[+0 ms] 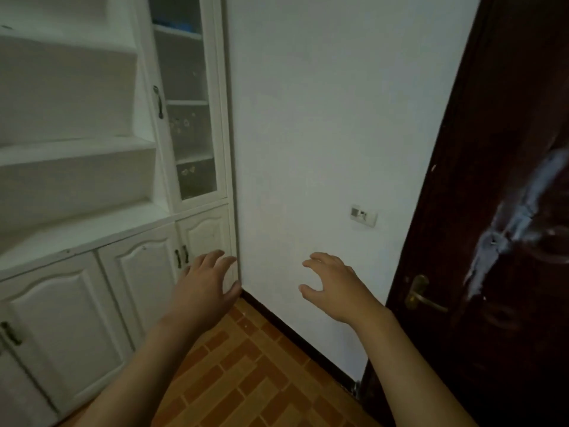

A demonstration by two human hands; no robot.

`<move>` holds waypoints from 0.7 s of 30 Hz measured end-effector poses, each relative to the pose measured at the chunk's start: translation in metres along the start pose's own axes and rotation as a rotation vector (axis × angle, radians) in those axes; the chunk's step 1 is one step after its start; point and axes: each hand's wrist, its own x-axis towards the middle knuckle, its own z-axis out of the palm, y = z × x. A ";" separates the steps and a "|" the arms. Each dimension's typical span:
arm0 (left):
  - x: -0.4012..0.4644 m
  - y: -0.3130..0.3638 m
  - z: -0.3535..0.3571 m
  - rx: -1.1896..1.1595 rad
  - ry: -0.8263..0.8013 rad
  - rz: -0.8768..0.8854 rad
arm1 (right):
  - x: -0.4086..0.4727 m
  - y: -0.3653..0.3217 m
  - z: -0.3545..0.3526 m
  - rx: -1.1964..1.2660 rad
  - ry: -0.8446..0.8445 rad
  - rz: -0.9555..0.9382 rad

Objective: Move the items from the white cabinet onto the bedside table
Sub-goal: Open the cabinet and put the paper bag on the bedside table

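Observation:
The white cabinet [92, 235] fills the left side, with bare open shelves above and closed panel doors below. A tall glass door [187, 118] at its right end shows shelves behind it, with something blue on the top one. My left hand [206, 282] hovers in front of the cabinet's lower right door, fingers spread and holding nothing. My right hand [332, 285] hangs in front of the white wall, fingers loosely curved and empty. No bedside table is in view.
A white wall [323, 118] with a socket [364, 215] stands ahead. A dark brown door [498, 211] with a brass handle [421, 295] is at the right. Orange brick-pattern floor [255, 374] lies below.

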 end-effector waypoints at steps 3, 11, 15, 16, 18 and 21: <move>0.028 -0.047 -0.007 0.011 0.009 -0.014 | 0.047 -0.031 0.013 -0.001 -0.008 -0.020; 0.097 -0.164 -0.037 0.052 0.052 -0.022 | 0.168 -0.116 0.036 -0.002 0.009 -0.097; 0.120 -0.210 -0.049 0.047 0.081 -0.044 | 0.216 -0.148 0.046 -0.014 -0.007 -0.144; 0.125 -0.220 -0.051 0.046 0.092 -0.049 | 0.228 -0.154 0.048 -0.021 -0.010 -0.155; 0.135 -0.241 -0.054 0.044 0.113 -0.064 | 0.253 -0.167 0.053 -0.033 -0.015 -0.179; 0.152 -0.273 -0.056 0.055 0.124 -0.093 | 0.293 -0.183 0.063 -0.043 -0.018 -0.218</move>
